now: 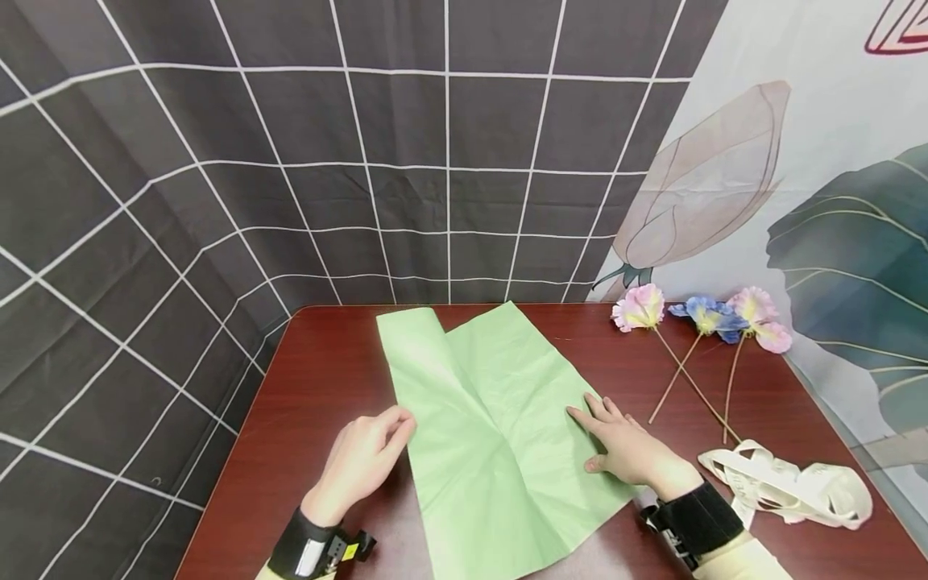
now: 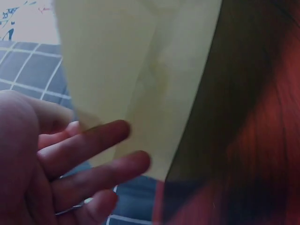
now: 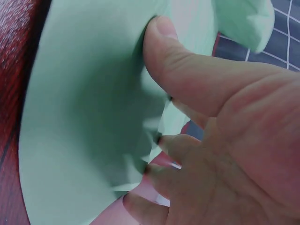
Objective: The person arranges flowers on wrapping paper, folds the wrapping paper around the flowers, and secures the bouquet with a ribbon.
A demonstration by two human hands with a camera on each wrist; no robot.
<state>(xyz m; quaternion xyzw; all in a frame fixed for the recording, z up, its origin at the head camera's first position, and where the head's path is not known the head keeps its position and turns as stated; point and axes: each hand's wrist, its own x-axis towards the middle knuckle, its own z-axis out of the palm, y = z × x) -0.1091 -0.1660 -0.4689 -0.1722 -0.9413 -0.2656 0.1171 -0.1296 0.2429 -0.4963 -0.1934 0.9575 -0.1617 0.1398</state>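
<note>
Two hands low over green paper (image 1: 493, 419): right hand (image 1: 631, 451) flat on it, left hand (image 1: 362, 463) relaxed, fingertips at its edge.

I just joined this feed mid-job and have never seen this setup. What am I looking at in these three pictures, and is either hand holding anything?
There is no machine here: a person works with two bare hands, wearing a camera on the head and one on each wrist. The wide picture is the head view, looking down at a dark red table. On it lie a green paper sheet, three artificial flowers and a white ribbon. The left hand has its fingertips at the sheet's left edge; its wrist view shows the fingers straight. The right hand presses flat on the sheet; in its wrist view the thumb pushes into the paper. Neither hand grips anything.
</note>
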